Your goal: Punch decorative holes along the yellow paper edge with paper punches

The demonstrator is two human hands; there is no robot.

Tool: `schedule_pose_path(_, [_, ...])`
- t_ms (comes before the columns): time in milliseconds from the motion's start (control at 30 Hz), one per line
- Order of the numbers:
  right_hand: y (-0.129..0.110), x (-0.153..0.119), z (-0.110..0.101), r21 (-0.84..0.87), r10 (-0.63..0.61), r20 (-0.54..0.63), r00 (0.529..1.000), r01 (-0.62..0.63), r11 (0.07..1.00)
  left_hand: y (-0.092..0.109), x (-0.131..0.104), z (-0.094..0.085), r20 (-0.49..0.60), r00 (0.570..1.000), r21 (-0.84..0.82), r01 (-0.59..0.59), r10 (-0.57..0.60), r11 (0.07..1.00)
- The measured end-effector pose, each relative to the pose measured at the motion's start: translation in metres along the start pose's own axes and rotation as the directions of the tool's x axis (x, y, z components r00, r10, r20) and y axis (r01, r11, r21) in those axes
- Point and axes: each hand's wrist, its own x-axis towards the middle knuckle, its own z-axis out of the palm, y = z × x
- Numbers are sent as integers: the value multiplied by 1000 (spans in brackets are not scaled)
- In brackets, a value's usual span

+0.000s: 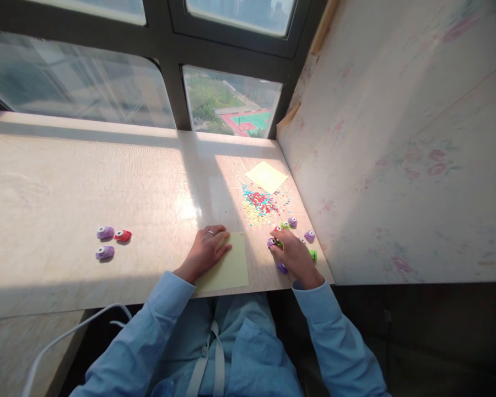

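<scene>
My left hand, a ring on one finger, lies open and flat on the left part of a pale yellow sheet of paper at the table's front edge. To the right of the sheet, my right hand pinches a small purple craft punch between thumb and fingers. Around that hand sit several more craft punches, among them a purple one, a red one and a green one. Some are partly hidden beneath the hand.
Red, blue and yellow paper confetti is scattered beyond the punches, below a second yellow sheet. Two purple punches and a red punch stand at the left. A papered wall bounds the right side; windows the back.
</scene>
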Motion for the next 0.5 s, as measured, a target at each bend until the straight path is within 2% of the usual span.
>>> schedule_pose_path(200, [-10,6,-5,-188,-9,121,993,31,982,7,2,-11,40,999,18,8,-8,1000])
schedule_pose_path(300, [-15,9,-6,-220,-4,134,991,33,975,6,1,-11,29,999,-12,15,-15,1000])
schedule_pose_path(400, [-24,10,-4,-118,-67,55,996,73,990,3,-2,-6,-23,999,-53,26,-28,998])
schedule_pose_path(500, [-35,11,0,79,-159,-35,987,162,984,1,-4,-2,-107,993,-76,33,-41,997])
